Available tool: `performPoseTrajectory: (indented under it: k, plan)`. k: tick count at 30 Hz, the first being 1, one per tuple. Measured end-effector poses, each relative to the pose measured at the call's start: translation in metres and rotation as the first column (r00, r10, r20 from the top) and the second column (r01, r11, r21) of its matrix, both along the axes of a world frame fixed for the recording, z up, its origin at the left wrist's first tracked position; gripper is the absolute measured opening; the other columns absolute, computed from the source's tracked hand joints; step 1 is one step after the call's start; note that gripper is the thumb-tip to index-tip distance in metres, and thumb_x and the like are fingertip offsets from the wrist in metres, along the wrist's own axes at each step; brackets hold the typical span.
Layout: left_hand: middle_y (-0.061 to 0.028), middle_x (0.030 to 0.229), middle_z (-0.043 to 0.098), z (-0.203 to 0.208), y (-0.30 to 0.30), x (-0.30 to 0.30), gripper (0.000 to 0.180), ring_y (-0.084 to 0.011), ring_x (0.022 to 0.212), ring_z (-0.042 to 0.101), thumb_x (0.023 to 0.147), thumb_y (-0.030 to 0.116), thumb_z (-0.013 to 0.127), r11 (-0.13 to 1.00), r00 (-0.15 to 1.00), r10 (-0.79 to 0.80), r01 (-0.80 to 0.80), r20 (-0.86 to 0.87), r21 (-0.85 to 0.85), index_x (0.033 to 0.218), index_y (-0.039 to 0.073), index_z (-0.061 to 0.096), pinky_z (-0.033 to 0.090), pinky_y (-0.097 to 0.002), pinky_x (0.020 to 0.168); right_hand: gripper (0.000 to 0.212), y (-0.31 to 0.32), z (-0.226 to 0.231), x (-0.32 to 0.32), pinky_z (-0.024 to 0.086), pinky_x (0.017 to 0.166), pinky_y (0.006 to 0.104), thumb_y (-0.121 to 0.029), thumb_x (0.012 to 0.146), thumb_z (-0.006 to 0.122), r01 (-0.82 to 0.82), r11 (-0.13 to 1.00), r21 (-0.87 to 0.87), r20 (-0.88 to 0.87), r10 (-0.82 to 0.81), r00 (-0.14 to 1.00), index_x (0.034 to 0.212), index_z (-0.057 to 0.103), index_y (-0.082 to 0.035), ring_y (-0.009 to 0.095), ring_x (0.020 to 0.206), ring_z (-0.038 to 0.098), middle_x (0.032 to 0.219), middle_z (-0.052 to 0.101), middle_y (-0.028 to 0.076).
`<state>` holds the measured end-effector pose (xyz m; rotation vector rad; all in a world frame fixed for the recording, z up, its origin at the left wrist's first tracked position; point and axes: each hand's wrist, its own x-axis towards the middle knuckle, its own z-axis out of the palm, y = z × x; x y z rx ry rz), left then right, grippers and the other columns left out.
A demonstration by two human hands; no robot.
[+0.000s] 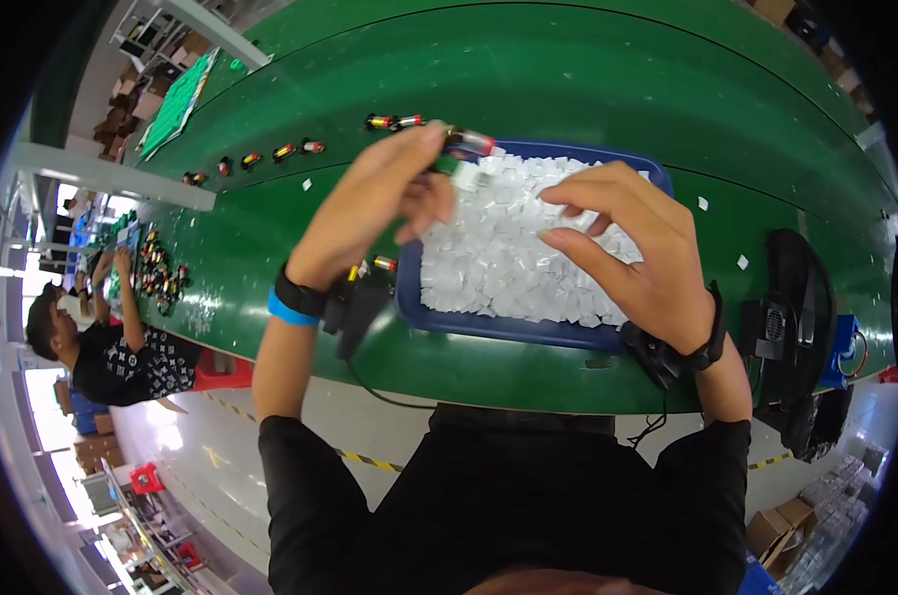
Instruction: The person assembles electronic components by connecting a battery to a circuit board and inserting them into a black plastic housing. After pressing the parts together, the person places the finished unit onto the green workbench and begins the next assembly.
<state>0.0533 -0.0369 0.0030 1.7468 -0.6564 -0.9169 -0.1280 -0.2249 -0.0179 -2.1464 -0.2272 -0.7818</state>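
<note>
A blue tray (pixel 513 333) filled with small clear-white square pieces (pixel 508 248) lies on the green bench before me. My left hand (pixel 379 193) is over the tray's left edge, closed on a small dark cylindrical part with a red end (pixel 474 143), which is smeared by motion. Beneath that part is a whitish blurred piece; whether it is attached I cannot tell. Above the right side of the tray, my right hand (pixel 637 233) has thumb and forefinger apart, with nothing visible between them. Another small red-and-yellow part (pixel 384 264) shows beside the tray's left rim.
Several similar parts (pixel 285 152) stand in a row at the far left of the bench (pixel 350 59). A black bag-like object (pixel 798 297) lies to the right. Another person (pixel 121 337) works at the left over a pile of such parts (pixel 158 273).
</note>
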Motion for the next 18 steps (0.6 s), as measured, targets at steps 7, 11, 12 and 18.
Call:
performPoseTrajectory:
  k: [7, 11, 12, 18]
  plan:
    - [-0.0062, 0.064, 0.059, -0.006, -0.059, -0.048, 0.043, -0.0072, 0.046, 0.048, 0.106, 0.045, 0.035, 0.971, 0.975, -0.173, 0.146, -0.136, -0.188, 0.11, 0.005, 0.051, 0.032, -0.0205, 0.039, 0.023, -0.028, 0.007, 0.001, 0.053, 0.064, 0.0285, -0.005, 0.076, 0.079, 0.216, 0.928, -0.304, 0.184, -0.166, 0.969, 0.096, 0.068, -0.004, 0.023, 0.079, 0.066, 0.102, 0.07, 0.01]
    - [-0.0077, 0.067, 0.06, -0.008, -0.064, -0.043, 0.038, -0.0077, 0.045, 0.047, 0.106, 0.04, 0.038, 0.965, 0.96, -0.17, 0.117, -0.222, -0.233, 0.116, 0.004, 0.048, 0.032, -0.02, 0.04, 0.021, -0.041, -0.001, -0.001, 0.054, 0.064, 0.0292, -0.005, 0.075, 0.079, 0.235, 0.888, -0.396, 0.226, -0.153, 0.962, 0.093, 0.067, -0.004, 0.024, 0.077, 0.067, 0.104, 0.071, 0.01]
    - [-0.0083, 0.07, 0.062, -0.007, -0.062, -0.043, 0.034, -0.0074, 0.046, 0.047, 0.105, 0.037, 0.043, 0.956, 0.953, -0.219, 0.167, -0.209, -0.242, 0.116, 0.004, 0.046, 0.034, -0.0207, 0.041, 0.02, -0.041, -0.003, 0.001, 0.054, 0.065, 0.0292, -0.006, 0.075, 0.079, 0.238, 0.879, -0.413, 0.25, -0.142, 0.958, 0.091, 0.067, -0.004, 0.025, 0.077, 0.067, 0.105, 0.071, 0.011]
    - [-0.0103, 0.08, 0.065, -0.012, -0.052, -0.031, 0.03, -0.0088, 0.054, 0.053, 0.1, 0.014, 0.058, 0.912, 0.926, -0.353, 0.308, -0.134, -0.272, 0.122, 0.005, 0.04, 0.041, -0.0226, 0.047, 0.016, -0.037, -0.011, 0.011, 0.054, 0.063, 0.0271, -0.004, 0.08, 0.076, 0.221, 0.936, -0.273, 0.154, -0.184, 0.971, 0.089, 0.064, -0.002, 0.022, 0.074, 0.068, 0.101, 0.071, 0.011]
